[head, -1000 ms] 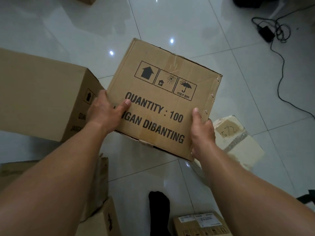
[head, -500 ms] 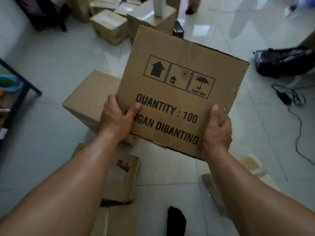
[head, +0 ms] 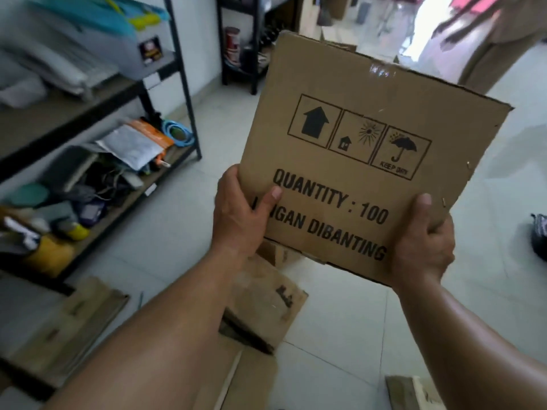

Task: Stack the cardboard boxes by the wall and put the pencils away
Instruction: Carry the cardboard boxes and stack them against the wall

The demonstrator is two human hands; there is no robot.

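Holding the cardboard box off the floor, printed face toward me, I grip its lower edge from both sides. My left hand clasps the lower left corner, thumb pressed on the print. My right hand clamps the lower right corner the same way. The other fingers curl behind the box, hidden. Below it, flattened cartons lie on the tiled floor. A cluttered metal shelf rack stands to the left.

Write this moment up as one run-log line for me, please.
left hand: grips cardboard box at left edge | right hand: grips lower right corner | state: held in the air, printed face toward camera
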